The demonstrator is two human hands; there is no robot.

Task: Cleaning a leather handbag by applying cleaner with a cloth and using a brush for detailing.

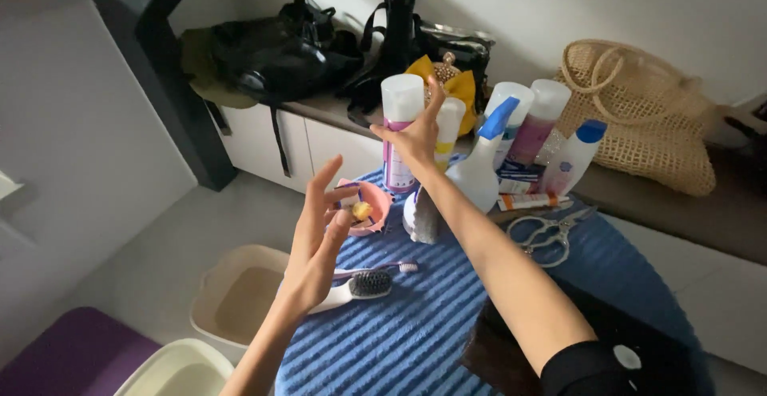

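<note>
Our right hand [414, 136] reaches forward over the desk [415, 324], which is covered with a blue striped cloth. Its fingers are spread, with the fingertips [435, 92] against the side of a tall white spray can [399, 132] with a pink label. The hand is open and has not closed around the can; we see contact at most, not a grip.

The can stands upright, so its long axis runs vertically. It lies straight ahead of the right hand, at the far edge of the desk, in a row with a white tube with a yellow band [447, 132], a spray bottle with a blue trigger [478, 168] and further bottles to the right.

Our left hand [319, 236] is raised nearer to us and to the left, fingers loosely spread, empty. It is well apart from the can. Just beyond its fingertips sits a small pink bowl [375, 204] holding a yellow lump [362, 210]; we cannot tell whether a finger touches the bowl. Below that hand a white brush with dark bristles [355, 288] lies flat on the cloth, and scissors [547, 232] lie to the right of the right forearm.

The right hand is clearly the nearer one to the can.
</note>
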